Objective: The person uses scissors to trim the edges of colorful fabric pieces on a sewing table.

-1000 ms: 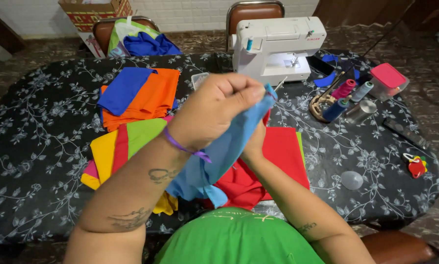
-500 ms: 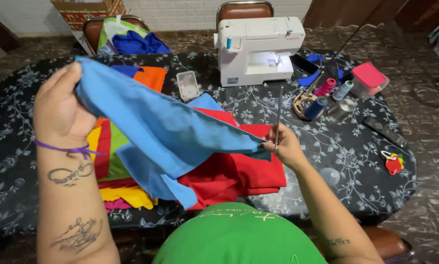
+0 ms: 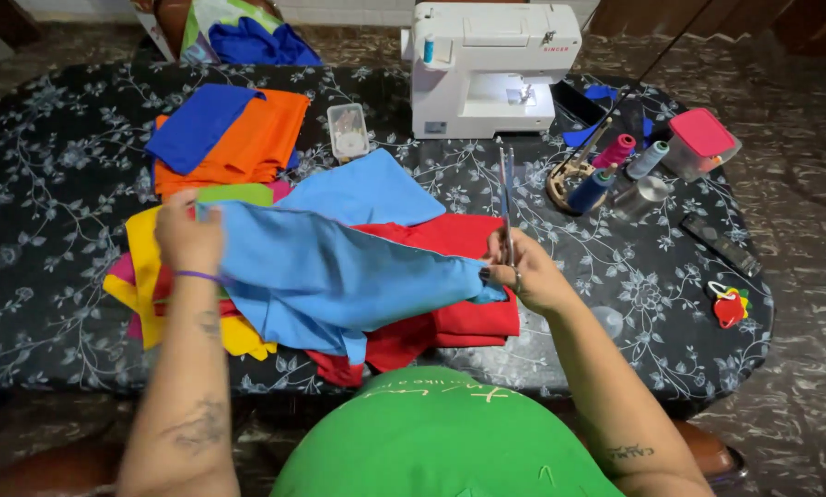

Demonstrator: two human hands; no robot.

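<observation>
Light-blue cloth [image 3: 330, 276], stretched and creased, is pinched between left hand [image 3: 187, 241] and right hand [image 3: 523, 271].

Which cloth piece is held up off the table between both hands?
The light blue cloth, stretched between the left hand and right hand; the other coloured pieces lie flat.
</observation>
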